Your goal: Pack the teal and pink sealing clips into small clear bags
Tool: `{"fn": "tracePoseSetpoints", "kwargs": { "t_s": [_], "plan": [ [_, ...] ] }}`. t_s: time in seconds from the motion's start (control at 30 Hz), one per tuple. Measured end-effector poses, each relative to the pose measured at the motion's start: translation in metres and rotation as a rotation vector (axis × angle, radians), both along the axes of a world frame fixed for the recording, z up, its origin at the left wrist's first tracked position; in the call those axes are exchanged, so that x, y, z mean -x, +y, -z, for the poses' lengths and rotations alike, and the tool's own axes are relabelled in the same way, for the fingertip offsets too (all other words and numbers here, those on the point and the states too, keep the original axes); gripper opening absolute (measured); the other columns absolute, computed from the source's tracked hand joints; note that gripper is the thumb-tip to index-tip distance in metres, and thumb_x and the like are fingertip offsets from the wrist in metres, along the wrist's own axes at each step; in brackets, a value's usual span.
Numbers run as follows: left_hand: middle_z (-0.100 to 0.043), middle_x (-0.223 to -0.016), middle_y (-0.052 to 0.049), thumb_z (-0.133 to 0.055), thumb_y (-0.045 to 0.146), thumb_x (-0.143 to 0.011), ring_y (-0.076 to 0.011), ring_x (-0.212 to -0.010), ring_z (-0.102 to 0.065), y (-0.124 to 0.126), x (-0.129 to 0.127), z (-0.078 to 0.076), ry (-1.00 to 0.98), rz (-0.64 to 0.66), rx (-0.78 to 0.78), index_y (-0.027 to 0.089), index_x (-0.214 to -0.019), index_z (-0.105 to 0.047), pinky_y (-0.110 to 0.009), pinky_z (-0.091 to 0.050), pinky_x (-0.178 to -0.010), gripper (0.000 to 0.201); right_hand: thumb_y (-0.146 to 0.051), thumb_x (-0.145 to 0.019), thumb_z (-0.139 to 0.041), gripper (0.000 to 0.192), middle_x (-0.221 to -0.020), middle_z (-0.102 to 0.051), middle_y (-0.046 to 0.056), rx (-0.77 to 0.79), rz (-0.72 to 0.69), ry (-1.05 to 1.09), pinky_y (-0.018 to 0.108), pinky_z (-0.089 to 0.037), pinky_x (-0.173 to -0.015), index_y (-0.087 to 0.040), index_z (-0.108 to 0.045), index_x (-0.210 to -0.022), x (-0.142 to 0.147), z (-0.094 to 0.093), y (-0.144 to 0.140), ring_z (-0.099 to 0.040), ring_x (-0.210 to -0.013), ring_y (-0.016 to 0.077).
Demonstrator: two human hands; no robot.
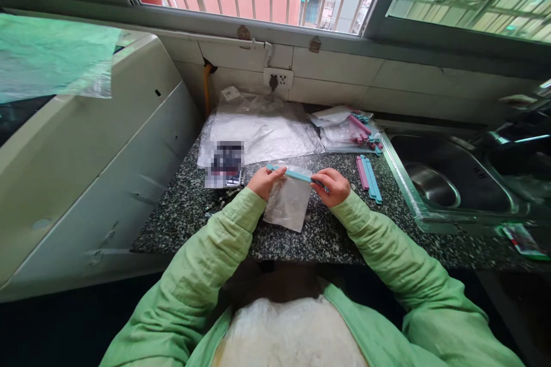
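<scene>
Between my hands stretches a blue bag sealing clip (298, 175), lying across the upper part of a clear plastic bag (287, 206). My left hand (266, 181) pinches the clip near its left end, thumb on top. At the other end, my right hand (332, 186) grips the clip with its fingers closed. The bag hangs down toward me over the speckled counter; whether anything is inside it, I cannot tell. To the right of my right hand lie a pink clip (362, 173) and blue clips (372, 181) side by side.
Clear bags with more pink and blue clips (364, 129) lie at the back right. A large plastic sheet (267, 129) covers the counter's rear. A blurred-out dark item (226, 163) sits left. The metal sink (424, 223) borders the right; a pale panel (142, 143) stands left.
</scene>
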State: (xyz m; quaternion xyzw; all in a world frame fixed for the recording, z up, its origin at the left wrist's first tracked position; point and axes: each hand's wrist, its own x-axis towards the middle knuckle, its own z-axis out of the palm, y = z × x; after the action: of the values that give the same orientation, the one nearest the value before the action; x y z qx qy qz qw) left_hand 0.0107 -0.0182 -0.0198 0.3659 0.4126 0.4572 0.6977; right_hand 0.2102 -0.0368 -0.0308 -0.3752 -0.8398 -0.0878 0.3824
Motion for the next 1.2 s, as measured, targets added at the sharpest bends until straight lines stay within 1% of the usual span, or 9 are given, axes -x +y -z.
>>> {"fn": "tracePoseSetpoints", "kwargs": {
  "t_s": [0.17, 0.27, 0.37, 0.47, 0.57, 0.73, 0.87, 1.03, 1.2],
  "plan": [
    [-0.045, -0.042, 0.005, -0.075, 0.04, -0.037, -0.0046, -0.041, -0.038, 0.001, 0.002, -0.002, 0.041, -0.047, -0.035, 0.012, -0.048, -0.051, -0.02, -0.028, -0.044, 0.038, -0.029, -0.076, -0.052, 0.015, -0.074, -0.059, 0.007, 0.082, 0.005, 0.034, 0.027, -0.048, -0.063, -0.017, -0.061, -0.08, 0.002, -0.001, -0.003, -0.054, -0.069, 0.0146],
    [-0.044, -0.042, 0.006, -0.074, 0.036, -0.041, -0.0043, -0.041, -0.037, 0.001, 0.003, -0.005, 0.039, -0.048, -0.065, 0.013, -0.047, -0.05, -0.02, -0.026, -0.044, 0.035, -0.036, -0.072, -0.056, 0.024, -0.076, -0.058, 0.007, 0.228, -0.009, 0.172, 0.027, -0.047, -0.059, -0.016, -0.059, -0.084, 0.003, -0.003, -0.005, -0.053, -0.065, 0.0135],
    [-0.047, -0.044, 0.005, -0.073, 0.034, -0.043, -0.0057, -0.043, -0.04, 0.0, 0.005, -0.005, 0.024, -0.039, -0.086, 0.013, -0.052, -0.052, -0.021, -0.029, -0.046, 0.032, -0.049, -0.068, -0.055, 0.04, -0.075, -0.058, 0.006, 0.562, -0.011, 0.37, 0.025, -0.043, -0.05, -0.014, -0.057, -0.088, 0.004, -0.005, -0.003, -0.051, -0.06, 0.0122],
    [-0.05, -0.048, 0.004, -0.074, 0.035, -0.043, -0.0069, -0.046, -0.043, 0.0, 0.005, -0.004, 0.05, -0.015, -0.11, 0.012, -0.058, -0.055, -0.022, -0.031, -0.048, 0.032, -0.062, -0.062, -0.053, 0.052, -0.063, -0.056, 0.003, 0.983, -0.108, 0.479, 0.024, -0.039, -0.046, -0.013, -0.056, -0.079, 0.005, -0.006, 0.0, -0.048, -0.052, 0.0104],
    [-0.05, -0.048, 0.004, -0.075, 0.035, -0.042, -0.0069, -0.047, -0.042, 0.0, 0.006, -0.003, 0.087, 0.01, -0.147, 0.012, -0.059, -0.056, -0.022, -0.03, -0.049, 0.034, -0.063, -0.055, -0.058, 0.05, -0.053, -0.051, -0.002, 1.195, -0.161, 0.513, 0.022, -0.035, -0.045, -0.014, -0.054, -0.063, 0.007, -0.006, 0.0, -0.043, -0.047, 0.0076],
    [-0.047, -0.048, 0.004, -0.074, 0.039, -0.045, -0.0058, -0.048, -0.039, 0.0, 0.008, -0.004, 0.133, 0.051, -0.217, 0.012, -0.057, -0.055, -0.021, -0.028, -0.05, 0.035, -0.057, -0.048, -0.066, 0.046, -0.049, -0.048, -0.004, 1.194, -0.128, 0.633, 0.022, -0.032, -0.047, -0.014, -0.052, -0.056, 0.009, 0.001, 0.0, -0.041, -0.047, 0.0061],
    [-0.045, -0.046, 0.005, -0.073, 0.042, -0.047, -0.0051, -0.046, -0.035, 0.001, 0.008, -0.003, 0.169, -0.02, -0.238, 0.012, -0.055, -0.054, -0.021, -0.025, -0.047, 0.036, -0.056, -0.046, -0.067, 0.045, -0.047, -0.047, -0.005, 1.157, -0.086, 0.676, 0.022, -0.03, -0.046, -0.015, -0.052, -0.056, 0.01, 0.005, 0.0, -0.039, -0.045, 0.0059],
    [-0.043, -0.045, 0.005, -0.073, 0.044, -0.045, -0.0044, -0.043, -0.033, 0.001, 0.008, -0.004, 0.165, -0.028, -0.225, 0.013, -0.053, -0.054, -0.02, -0.023, -0.045, 0.037, -0.054, -0.047, -0.068, 0.044, -0.048, -0.048, -0.005, 1.208, -0.135, 0.641, 0.021, -0.031, -0.046, -0.014, -0.052, -0.056, 0.011, 0.001, -0.004, -0.04, -0.046, 0.0058],
    [-0.041, -0.043, 0.006, -0.072, 0.045, -0.045, -0.0041, -0.042, -0.032, -0.002, 0.008, -0.007, 0.167, 0.051, -0.226, 0.013, -0.049, -0.05, -0.02, -0.022, -0.044, 0.039, -0.056, -0.047, -0.068, 0.047, -0.052, -0.049, -0.005, 1.288, -0.171, 0.619, 0.021, -0.031, -0.045, -0.014, -0.054, -0.065, 0.011, -0.008, -0.003, -0.042, -0.047, 0.0062]
  ]
}}
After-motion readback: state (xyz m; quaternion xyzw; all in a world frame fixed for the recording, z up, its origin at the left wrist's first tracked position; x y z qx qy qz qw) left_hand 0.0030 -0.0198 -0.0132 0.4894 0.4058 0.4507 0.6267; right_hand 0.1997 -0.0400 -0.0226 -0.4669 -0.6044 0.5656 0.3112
